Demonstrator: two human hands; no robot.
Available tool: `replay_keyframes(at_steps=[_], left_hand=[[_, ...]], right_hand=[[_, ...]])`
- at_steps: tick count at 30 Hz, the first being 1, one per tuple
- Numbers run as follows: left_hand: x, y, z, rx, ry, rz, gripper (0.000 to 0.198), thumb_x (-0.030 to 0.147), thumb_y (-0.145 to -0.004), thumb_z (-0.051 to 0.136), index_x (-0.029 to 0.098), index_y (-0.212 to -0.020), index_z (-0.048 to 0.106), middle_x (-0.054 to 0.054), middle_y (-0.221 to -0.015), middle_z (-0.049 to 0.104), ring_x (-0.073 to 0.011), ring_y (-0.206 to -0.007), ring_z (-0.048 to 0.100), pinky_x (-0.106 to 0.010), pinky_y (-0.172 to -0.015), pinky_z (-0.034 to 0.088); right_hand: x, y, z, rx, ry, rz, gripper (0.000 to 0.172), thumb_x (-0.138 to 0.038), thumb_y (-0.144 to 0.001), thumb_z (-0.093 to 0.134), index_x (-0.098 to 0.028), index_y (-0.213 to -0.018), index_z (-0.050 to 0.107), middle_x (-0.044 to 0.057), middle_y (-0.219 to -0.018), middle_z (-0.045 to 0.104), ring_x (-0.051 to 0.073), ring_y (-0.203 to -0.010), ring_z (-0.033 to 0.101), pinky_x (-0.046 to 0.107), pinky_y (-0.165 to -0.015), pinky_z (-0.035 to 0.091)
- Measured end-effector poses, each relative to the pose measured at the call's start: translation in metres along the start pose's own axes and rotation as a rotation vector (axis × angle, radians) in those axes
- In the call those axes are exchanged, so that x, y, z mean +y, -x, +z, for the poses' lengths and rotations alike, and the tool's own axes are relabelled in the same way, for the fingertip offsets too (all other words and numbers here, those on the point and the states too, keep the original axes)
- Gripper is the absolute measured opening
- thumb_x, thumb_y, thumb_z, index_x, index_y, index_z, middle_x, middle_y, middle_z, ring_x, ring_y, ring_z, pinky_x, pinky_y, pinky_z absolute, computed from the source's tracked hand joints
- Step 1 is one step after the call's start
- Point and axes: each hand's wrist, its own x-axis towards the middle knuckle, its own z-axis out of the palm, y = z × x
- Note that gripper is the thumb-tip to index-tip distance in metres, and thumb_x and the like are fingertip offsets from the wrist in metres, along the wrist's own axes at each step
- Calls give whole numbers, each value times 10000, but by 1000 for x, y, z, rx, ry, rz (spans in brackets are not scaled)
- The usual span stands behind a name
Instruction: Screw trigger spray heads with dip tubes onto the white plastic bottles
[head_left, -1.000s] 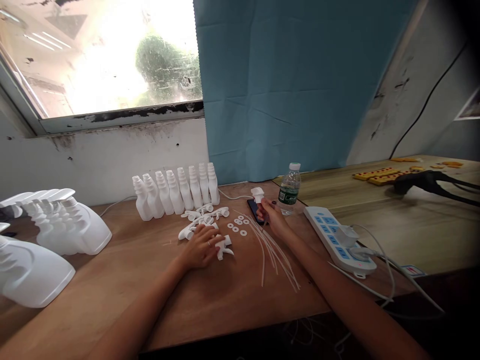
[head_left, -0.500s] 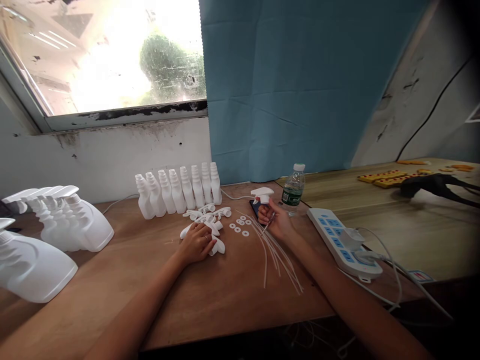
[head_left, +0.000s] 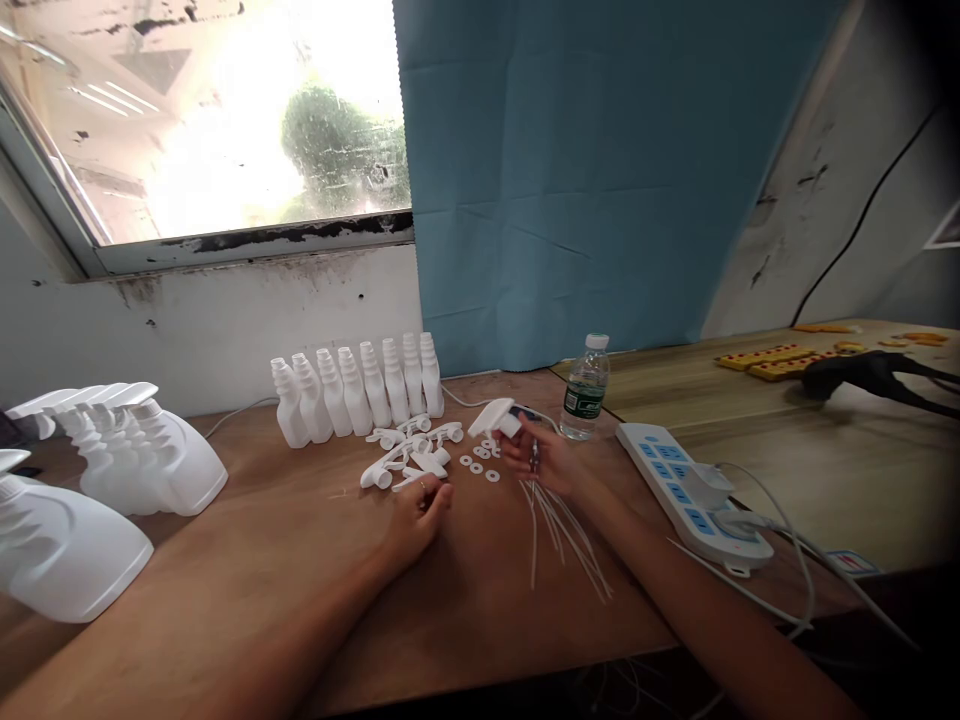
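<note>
My right hand (head_left: 544,458) grips a white spray trigger head (head_left: 495,418), tilted above the table. A thin metallic tool (head_left: 535,457) also shows between its fingers; its kind cannot be made out. My left hand (head_left: 418,515) is curled closed low over the table, at the near edge of a loose pile of white trigger heads (head_left: 386,465). What its fingers hold, if anything, is hidden. Several flat white washers (head_left: 492,476) lie between the hands. Thin white dip tubes (head_left: 559,525) spread below my right hand.
White empty-necked bottles (head_left: 356,400) stand in a row by the wall. Larger bottles with trigger heads (head_left: 180,450) are at left. A water bottle (head_left: 585,390), a dark flat object (head_left: 525,411) and a power strip (head_left: 675,490) with cables sit right.
My left hand has drawn back from the pile toward me and right, its fingers now curled. My right hand has lowered slightly, and the trigger head has tipped and shifted left.
</note>
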Motion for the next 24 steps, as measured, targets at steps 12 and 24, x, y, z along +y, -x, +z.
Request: replay_keyframes(at_steps=[12, 24], left_hand=[[1, -7, 12, -262, 790, -470, 661, 784, -818, 348, 157, -947, 513, -52, -673, 603, -161, -448, 556, -235, -375, 396], [1, -8, 9, 14, 938, -442, 331, 237, -649, 684, 194, -920, 500, 9, -752, 541, -125, -594, 517, -233, -502, 433]], right_hand=[[20, 6, 30, -236, 172, 238, 474, -590, -736, 718, -139, -780, 581, -30, -512, 531, 17, -338, 266, 156, -317, 82], [17, 0, 24, -46, 192, -78, 629, -747, -860, 380, -173, -760, 615, -48, -400, 437, 88, -344, 346, 214, -393, 314]])
